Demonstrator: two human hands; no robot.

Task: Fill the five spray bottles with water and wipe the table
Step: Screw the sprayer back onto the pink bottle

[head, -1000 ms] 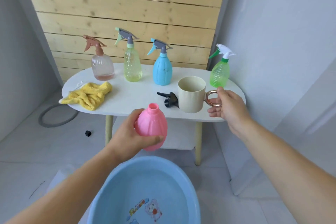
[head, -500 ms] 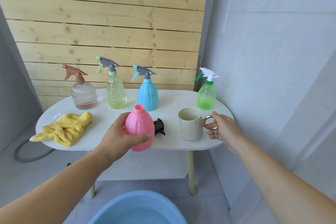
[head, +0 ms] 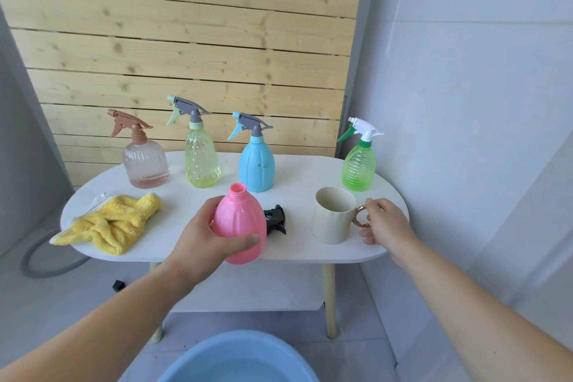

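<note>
Spray bottles: 4 with trigger heads stand in a row along the back of the white table point(head: 186, 211): clear bottle point(head: 145, 164), yellow-green bottle point(head: 201, 161), blue bottle point(head: 256, 167), green bottle point(head: 358, 167).
Yellow cloth point(head: 114, 223): crumpled at the table's left end.
Left hand point(head: 198, 242): fingers and thumb wrapped round the pink bottle point(head: 240, 226) (open neck, no head), upright at the front edge.
Black spray head point(head: 274, 219): lying on the table just behind the pink bottle.
Mug point(head: 333, 220): cream, right of centre.
Right hand point(head: 387, 226): fingers curled on the mug's handle.
Blue basin point(head: 238, 357): lowest in view.
</note>
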